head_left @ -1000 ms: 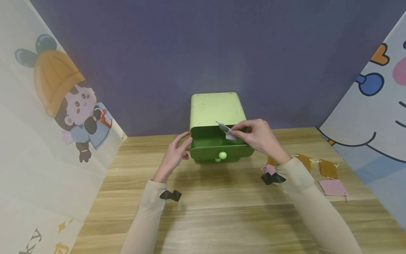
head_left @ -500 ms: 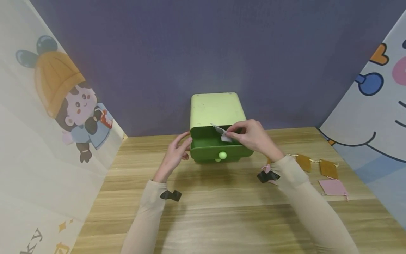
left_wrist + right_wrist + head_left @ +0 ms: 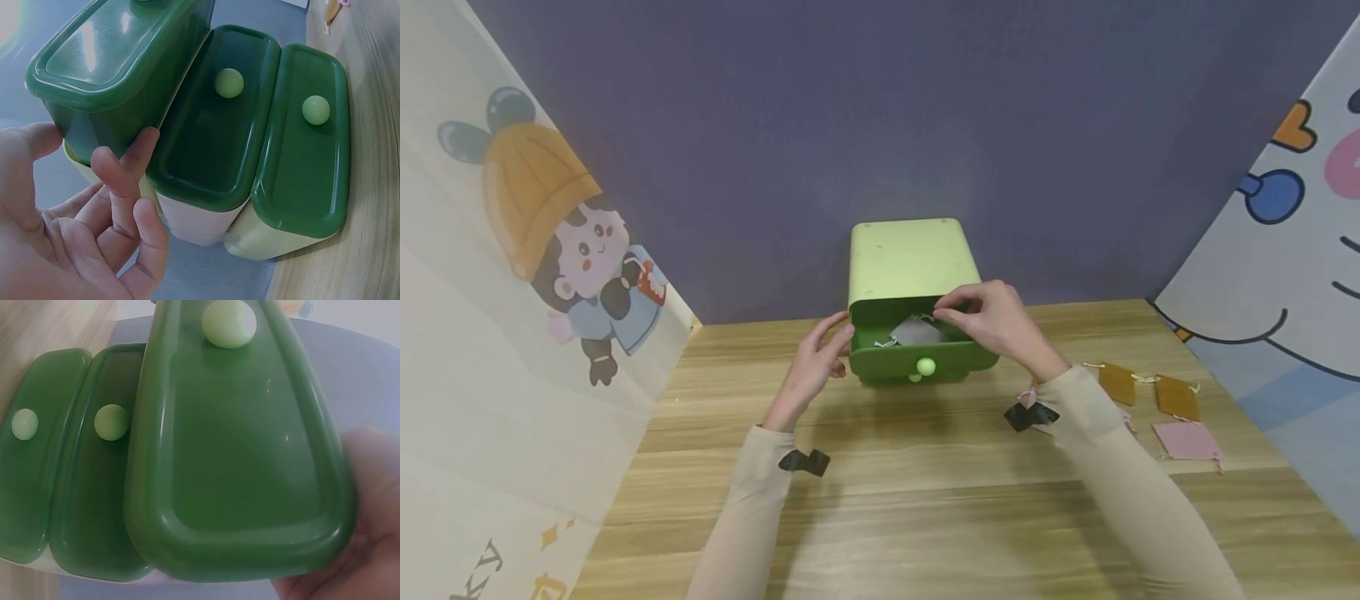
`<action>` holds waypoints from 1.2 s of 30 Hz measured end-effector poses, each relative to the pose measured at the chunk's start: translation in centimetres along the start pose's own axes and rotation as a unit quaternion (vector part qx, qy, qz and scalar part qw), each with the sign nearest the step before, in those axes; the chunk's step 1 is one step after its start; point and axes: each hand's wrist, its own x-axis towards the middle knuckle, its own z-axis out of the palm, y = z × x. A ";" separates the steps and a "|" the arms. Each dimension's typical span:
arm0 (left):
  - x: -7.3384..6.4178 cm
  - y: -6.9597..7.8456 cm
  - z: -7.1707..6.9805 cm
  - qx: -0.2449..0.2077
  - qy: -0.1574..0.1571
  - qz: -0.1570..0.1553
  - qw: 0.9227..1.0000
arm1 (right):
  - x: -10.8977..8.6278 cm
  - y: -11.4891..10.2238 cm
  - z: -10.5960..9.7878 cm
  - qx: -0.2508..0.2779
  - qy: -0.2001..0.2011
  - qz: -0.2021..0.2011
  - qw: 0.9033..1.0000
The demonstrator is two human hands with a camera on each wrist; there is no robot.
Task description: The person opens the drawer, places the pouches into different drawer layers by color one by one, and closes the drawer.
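A small pale-green cabinet stands against the back wall, its top green drawer pulled out. Inside that drawer lies a grey drawstring pouch, its cord toward the left. My right hand hovers over the drawer's right side, thumb and forefinger beside the pouch with nothing between them. In the right wrist view the drawer front hides those fingertips. My left hand rests its spread fingers at the cabinet's left side. The left wrist view shows fingers against the drawer's side, above two closed drawers.
To the right on the wooden table lie two brown drawstring pouches, one nearer and one farther right, plus a pink pouch. More pink fabric is partly hidden under my right wrist. Printed panels stand on both sides.
My right hand has moved left over the drawer and let go of the grey pouch, which now lies inside it. My left hand has stayed put.
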 end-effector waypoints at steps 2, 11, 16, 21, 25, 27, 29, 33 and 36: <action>0.0 0.0 -0.1 0.001 0.001 0.001 1.000 | -0.1 0.1 0.0 0.005 0.007 0.000 1.000; 0.2 -0.1 0.0 -0.004 0.001 0.005 1.000 | -1.4 0.6 -0.8 0.027 0.034 0.013 0.999; 0.2 -0.2 0.0 -0.001 0.000 0.006 1.000 | -2.3 1.3 -1.1 0.049 0.042 0.032 0.997; 0.2 -0.3 0.0 0.002 0.000 0.005 1.000 | -3.0 1.9 -1.2 0.061 0.052 0.032 0.996; 0.3 -0.3 0.0 0.002 -0.003 0.005 1.000 | -3.4 2.4 -1.2 0.071 0.068 0.034 0.995; 0.2 -0.3 0.0 0.002 -0.004 0.005 1.000 | -3.7 2.7 -1.2 0.078 0.077 0.038 0.993; 0.2 -0.3 0.0 0.002 -0.004 0.005 1.000 | -4.0 2.9 -1.3 0.086 0.090 0.041 0.991; 0.2 -0.2 -0.1 0.002 -0.004 0.007 1.000 | -4.5 3.4 -1.5 0.105 0.110 0.051 0.987; 0.2 -0.2 -0.1 0.005 -0.002 0.008 1.000 | -4.9 3.7 -1.6 0.107 0.115 0.058 0.986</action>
